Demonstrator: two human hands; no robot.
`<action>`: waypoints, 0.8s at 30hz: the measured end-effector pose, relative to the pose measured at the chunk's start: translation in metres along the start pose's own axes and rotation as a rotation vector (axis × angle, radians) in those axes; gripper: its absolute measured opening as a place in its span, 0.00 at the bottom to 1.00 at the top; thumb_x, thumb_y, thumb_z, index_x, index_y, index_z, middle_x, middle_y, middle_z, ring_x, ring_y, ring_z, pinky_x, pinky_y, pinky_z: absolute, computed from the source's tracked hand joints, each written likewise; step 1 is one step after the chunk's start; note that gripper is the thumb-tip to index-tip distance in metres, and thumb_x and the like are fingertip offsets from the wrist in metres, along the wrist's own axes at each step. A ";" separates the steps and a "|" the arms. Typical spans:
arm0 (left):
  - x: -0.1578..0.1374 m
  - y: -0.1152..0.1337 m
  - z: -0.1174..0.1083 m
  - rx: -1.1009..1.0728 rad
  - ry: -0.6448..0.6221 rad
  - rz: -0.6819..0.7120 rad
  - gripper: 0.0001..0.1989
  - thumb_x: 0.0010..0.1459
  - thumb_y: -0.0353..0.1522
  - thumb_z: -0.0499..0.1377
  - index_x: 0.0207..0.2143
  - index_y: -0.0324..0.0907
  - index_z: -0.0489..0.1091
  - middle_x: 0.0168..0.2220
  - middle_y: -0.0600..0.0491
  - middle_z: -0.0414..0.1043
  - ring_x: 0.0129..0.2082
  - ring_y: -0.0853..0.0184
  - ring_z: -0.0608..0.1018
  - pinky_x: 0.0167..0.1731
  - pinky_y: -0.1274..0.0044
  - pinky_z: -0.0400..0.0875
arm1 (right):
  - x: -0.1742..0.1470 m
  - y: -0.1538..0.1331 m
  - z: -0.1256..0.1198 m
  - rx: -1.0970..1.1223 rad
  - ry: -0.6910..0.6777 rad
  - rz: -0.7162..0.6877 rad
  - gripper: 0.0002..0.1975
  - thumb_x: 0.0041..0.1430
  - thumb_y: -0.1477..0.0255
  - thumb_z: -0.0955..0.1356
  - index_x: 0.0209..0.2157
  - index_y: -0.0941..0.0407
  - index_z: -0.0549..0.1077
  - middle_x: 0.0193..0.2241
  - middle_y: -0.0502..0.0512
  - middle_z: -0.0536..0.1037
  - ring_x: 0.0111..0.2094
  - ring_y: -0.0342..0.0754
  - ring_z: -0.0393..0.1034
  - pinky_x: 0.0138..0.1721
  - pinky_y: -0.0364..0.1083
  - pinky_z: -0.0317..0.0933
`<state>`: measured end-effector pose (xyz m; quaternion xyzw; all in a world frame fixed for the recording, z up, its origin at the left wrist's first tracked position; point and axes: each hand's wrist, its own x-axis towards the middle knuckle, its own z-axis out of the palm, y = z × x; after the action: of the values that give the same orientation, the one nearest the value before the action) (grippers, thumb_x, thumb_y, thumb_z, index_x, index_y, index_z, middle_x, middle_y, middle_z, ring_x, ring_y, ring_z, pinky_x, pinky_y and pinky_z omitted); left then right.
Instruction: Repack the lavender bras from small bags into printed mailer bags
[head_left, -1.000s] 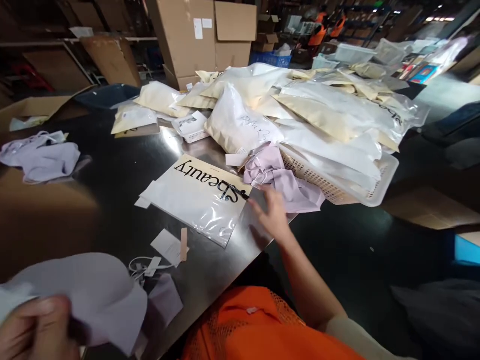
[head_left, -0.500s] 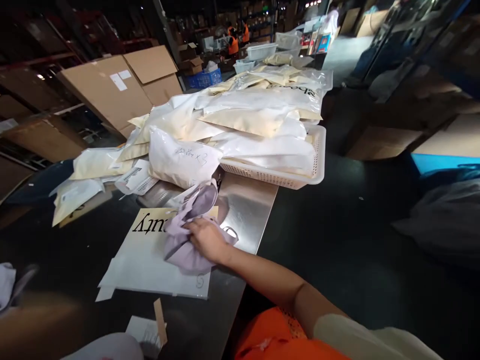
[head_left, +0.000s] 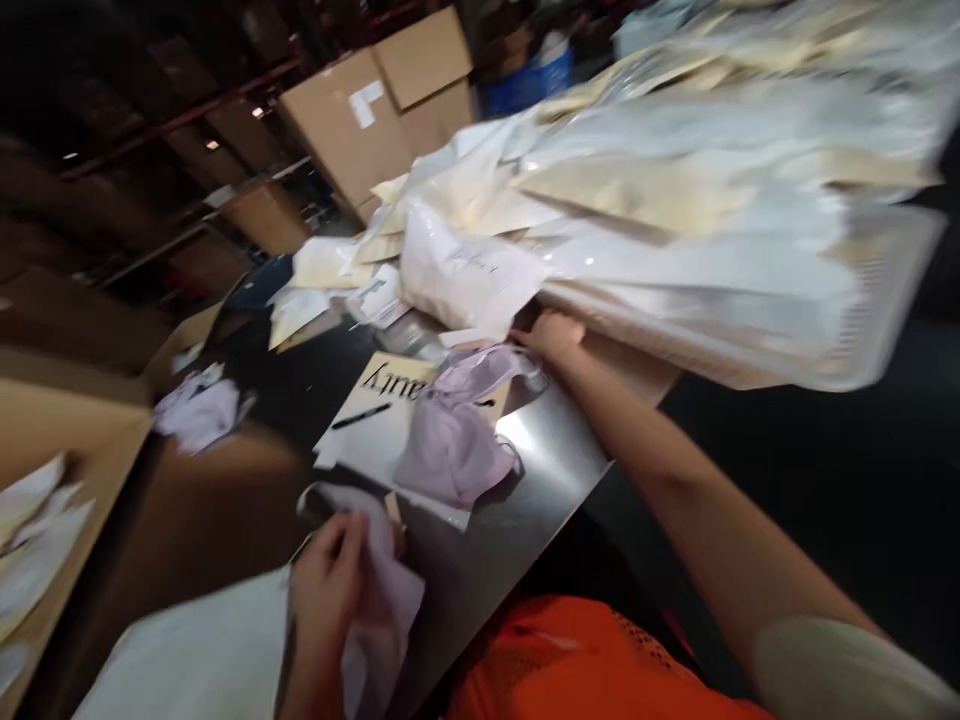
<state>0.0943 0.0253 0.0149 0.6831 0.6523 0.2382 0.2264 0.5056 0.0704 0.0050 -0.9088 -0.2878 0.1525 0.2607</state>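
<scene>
My left hand (head_left: 328,565) is closed on a lavender cloth garment (head_left: 386,600) with a thin strap, low over the table's near side. My right hand (head_left: 551,335) reaches to the tabletop beside the basket and below a stuffed white bag (head_left: 465,265). Its fingers look curled, but blur and shadow hide what they hold. Between the hands, a second lavender garment (head_left: 454,440) lies crumpled on a flat printed bag (head_left: 349,435). A black pen (head_left: 361,416) rests on that bag, left of the garment.
A white perforated basket (head_left: 892,310) heaped with packed bags stands at right on the metal table (head_left: 551,470). A cardboard box (head_left: 112,460) with packets is at left, near another lavender bundle (head_left: 199,408). A large white sheet-like thing (head_left: 195,650) lies beside my left forearm.
My right hand has let go of the lavender garment and moved forward to the basket. My left hand has come into view with another garment. A pen now shows on the bag; the view has swung left.
</scene>
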 end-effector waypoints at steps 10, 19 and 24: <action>-0.015 -0.003 -0.002 -0.655 -0.023 -0.122 0.18 0.54 0.47 0.62 0.26 0.42 0.69 0.24 0.57 0.63 0.26 0.71 0.63 0.26 0.80 0.61 | -0.046 0.050 0.017 -0.145 0.033 -0.118 0.31 0.67 0.56 0.55 0.55 0.65 0.69 0.48 0.85 0.72 0.55 0.70 0.67 0.48 0.63 0.61; -0.036 -0.011 -0.004 -0.940 -0.114 -0.083 0.17 0.52 0.44 0.66 0.26 0.40 0.71 0.25 0.55 0.67 0.26 0.72 0.66 0.25 0.82 0.61 | -0.222 0.042 0.019 0.496 -0.055 -0.786 0.15 0.71 0.62 0.59 0.51 0.54 0.68 0.39 0.58 0.76 0.36 0.47 0.72 0.36 0.47 0.66; -0.051 -0.005 -0.009 -1.097 -0.114 -0.215 0.15 0.51 0.42 0.68 0.25 0.40 0.71 0.24 0.57 0.65 0.22 0.75 0.64 0.23 0.83 0.60 | -0.258 0.012 0.028 0.495 -0.112 -1.036 0.16 0.69 0.71 0.63 0.56 0.53 0.67 0.38 0.55 0.74 0.35 0.45 0.69 0.36 0.43 0.66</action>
<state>0.0826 -0.0257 0.0176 0.4068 0.4854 0.4808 0.6063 0.2958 -0.0832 0.0081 -0.5519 -0.6645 0.1157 0.4905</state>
